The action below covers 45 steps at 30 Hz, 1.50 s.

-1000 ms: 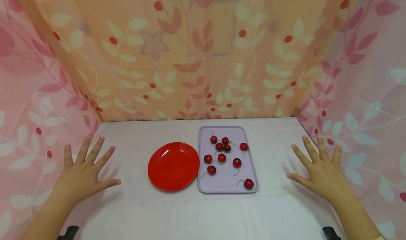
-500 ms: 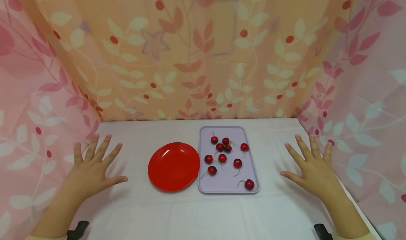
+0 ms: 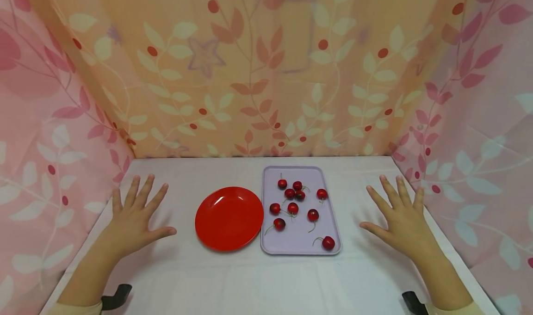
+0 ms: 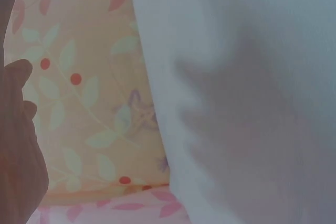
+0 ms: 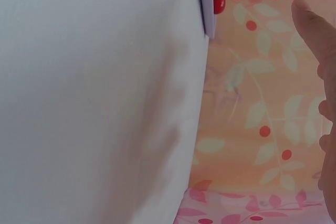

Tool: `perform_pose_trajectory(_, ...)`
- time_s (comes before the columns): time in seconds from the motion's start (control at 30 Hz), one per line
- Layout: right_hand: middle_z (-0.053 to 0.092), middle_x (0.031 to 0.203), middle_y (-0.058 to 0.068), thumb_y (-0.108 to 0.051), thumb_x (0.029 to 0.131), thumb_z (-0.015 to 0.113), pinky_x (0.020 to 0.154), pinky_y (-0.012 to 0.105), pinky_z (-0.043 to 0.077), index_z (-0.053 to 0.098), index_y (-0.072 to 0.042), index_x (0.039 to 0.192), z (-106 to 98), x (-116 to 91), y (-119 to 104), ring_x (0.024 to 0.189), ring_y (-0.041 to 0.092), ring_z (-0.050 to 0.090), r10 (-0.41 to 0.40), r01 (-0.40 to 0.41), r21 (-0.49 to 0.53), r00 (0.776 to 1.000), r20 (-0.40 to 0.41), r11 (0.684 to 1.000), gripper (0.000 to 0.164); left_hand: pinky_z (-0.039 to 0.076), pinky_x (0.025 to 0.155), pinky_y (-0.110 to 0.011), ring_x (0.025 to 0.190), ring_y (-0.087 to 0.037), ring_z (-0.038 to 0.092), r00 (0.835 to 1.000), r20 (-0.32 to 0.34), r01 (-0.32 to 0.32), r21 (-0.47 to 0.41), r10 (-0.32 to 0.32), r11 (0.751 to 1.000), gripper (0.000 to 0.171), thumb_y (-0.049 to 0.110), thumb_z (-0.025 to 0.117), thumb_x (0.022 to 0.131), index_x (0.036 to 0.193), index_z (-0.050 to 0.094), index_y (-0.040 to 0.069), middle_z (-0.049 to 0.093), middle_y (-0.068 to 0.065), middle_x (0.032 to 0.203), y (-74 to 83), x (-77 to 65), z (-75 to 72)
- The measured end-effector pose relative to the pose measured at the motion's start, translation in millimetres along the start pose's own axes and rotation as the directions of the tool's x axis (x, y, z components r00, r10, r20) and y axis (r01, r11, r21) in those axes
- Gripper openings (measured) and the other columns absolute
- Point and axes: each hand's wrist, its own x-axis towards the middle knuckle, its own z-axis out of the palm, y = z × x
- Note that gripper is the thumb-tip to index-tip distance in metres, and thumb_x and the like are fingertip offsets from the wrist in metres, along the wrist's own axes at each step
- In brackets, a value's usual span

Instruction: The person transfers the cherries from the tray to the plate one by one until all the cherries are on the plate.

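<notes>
My left hand (image 3: 131, 225) hovers over the left of the table with its fingers spread, holding nothing. To its right, apart from it, lies a glossy red plate (image 3: 229, 219) with nothing on it. A pale purple tray (image 3: 300, 245) lies beside the plate, their edges close together. Several dark red cherries with stems, such as the single cherry (image 3: 328, 243) near the tray's front right corner, are scattered on it. My right hand (image 3: 401, 222) is held above the table right of the tray, fingers spread and touching nothing. Each wrist view shows a hand's edge and its shadow.
A white cloth covers the table (image 3: 250, 282). An orange leaf-patterned curtain (image 3: 258, 74) hangs along the back edge, with pink patterned curtains (image 3: 33, 134) at both sides. Black wrist mounts (image 3: 117, 296) show below the hands.
Both hands have moved inward, the left hand to the right and the right hand to the left, fingers still spread. The plate, tray and cherries stay in place.
</notes>
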Motion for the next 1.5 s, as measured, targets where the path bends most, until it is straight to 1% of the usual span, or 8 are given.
perform_pose_trajectory(0.17, 0.025, 0.169, 0.016, -0.062, 0.073, 0.081, 0.117, 0.076, -0.011, 0.042, -0.024, 0.157, 2.5, 1.9, -3.7, 0.158, 0.043, 0.003, -0.006, 0.007, 0.034, 1.000, -0.030, 0.999, 0.100, -0.026, 0.113, -0.069, 0.156, -0.038, -0.023, 1.000, 0.018, 0.002, -0.035, -0.001, 0.999, 0.128, 0.077, 0.076, 0.071, 0.166, 0.008, 0.025, -0.017, -0.007, 0.172, 1.7, 3.7, 7.9)
perform_pose_trajectory(0.3, 0.025, 0.169, 0.016, -0.060, 0.073, 0.082, 0.116, 0.076, -0.010, 0.042, -0.024, 0.158, 5.5, 3.1, -7.1, 0.158, 0.043, 0.004, -0.002, 0.004, 0.065, 1.000, -0.031, 0.998, 0.101, -0.025, 0.114, -0.069, 0.156, -0.040, -0.019, 1.000, 0.021, 0.007, -0.092, -0.005, 0.996, 0.131, 0.075, 0.079, 0.068, 0.166, 0.010, 0.024, -0.012, -0.009, 0.173, 5.9, 6.3, 12.2)
perform_pose_trajectory(0.63, 0.023, 0.169, 0.015, -0.057, 0.074, 0.084, 0.117, 0.076, -0.009, 0.040, -0.024, 0.159, 11.5, 7.8, -17.9, 0.158, 0.043, 0.007, 0.028, -0.026, 0.131, 1.000, -0.007, 0.991, 0.101, -0.023, 0.117, -0.067, 0.157, -0.043, -0.014, 0.999, 0.054, 0.020, -0.258, -0.006, 0.966, 0.132, 0.069, 0.082, 0.070, 0.167, 0.006, 0.023, -0.007, -0.008, 0.173, 22.2, 11.7, 16.5)
perform_pose_trajectory(0.8, 0.024, 0.169, 0.015, -0.055, 0.074, 0.085, 0.117, 0.076, -0.007, 0.040, -0.024, 0.159, 12.4, 9.5, -24.1, 0.158, 0.043, 0.008, 0.034, -0.033, 0.161, 0.999, -0.004, 0.986, 0.101, -0.016, 0.117, -0.072, 0.156, -0.045, -0.010, 0.998, 0.064, 0.033, -0.338, -0.012, 0.940, 0.131, 0.063, 0.085, 0.070, 0.167, 0.005, 0.025, -0.003, -0.011, 0.174, 28.9, 13.6, 18.4)
perform_pose_trajectory(0.97, 0.026, 0.168, 0.015, -0.053, 0.075, 0.086, 0.118, 0.076, -0.005, 0.041, -0.022, 0.158, 13.0, 12.5, -30.3, 0.155, 0.047, 0.014, 0.033, -0.030, 0.205, 0.999, -0.013, 0.978, 0.099, -0.012, 0.117, -0.074, 0.156, -0.047, -0.008, 0.998, 0.066, 0.038, -0.408, -0.013, 0.912, 0.128, 0.057, 0.086, 0.072, 0.167, 0.008, 0.021, 0.001, -0.015, 0.173, 33.0, 15.6, 22.2)
perform_pose_trajectory(1.1, 0.028, 0.167, 0.015, -0.051, 0.075, 0.086, 0.120, 0.074, -0.004, 0.042, -0.022, 0.158, 14.6, 16.3, -35.2, 0.154, 0.048, 0.018, 0.026, -0.022, 0.237, 1.000, -0.014, 0.971, 0.098, -0.010, 0.117, -0.074, 0.156, -0.047, -0.008, 0.995, 0.094, 0.065, -0.459, -0.024, 0.886, 0.126, 0.054, 0.086, 0.074, 0.167, 0.008, 0.021, 0.004, -0.018, 0.172, 35.6, 17.7, 26.8)
perform_pose_trajectory(1.2, 0.028, 0.167, 0.015, -0.050, 0.076, 0.086, 0.121, 0.071, -0.004, 0.041, -0.022, 0.158, 16.2, 18.4, -39.2, 0.155, 0.044, 0.017, 0.023, -0.020, 0.257, 1.000, -0.007, 0.966, 0.098, -0.009, 0.118, -0.074, 0.156, -0.046, -0.008, 0.993, 0.115, 0.088, -0.498, -0.034, 0.863, 0.125, 0.049, 0.086, 0.075, 0.167, 0.006, 0.022, 0.005, -0.017, 0.172, 38.9, 18.7, 31.0)
perform_pose_trajectory(1.5, 0.030, 0.167, 0.012, -0.045, 0.077, 0.087, 0.124, 0.067, 0.003, 0.041, -0.022, 0.158, 20.1, 29.6, -53.2, 0.154, 0.042, 0.021, 0.001, 0.005, 0.314, 1.000, -0.017, 0.949, 0.097, -0.005, 0.119, -0.074, 0.156, -0.046, -0.006, 0.994, 0.110, 0.090, -0.608, -0.029, 0.789, 0.122, 0.037, 0.087, 0.078, 0.167, 0.003, 0.025, 0.004, -0.015, 0.173, 43.6, 19.0, 45.9)
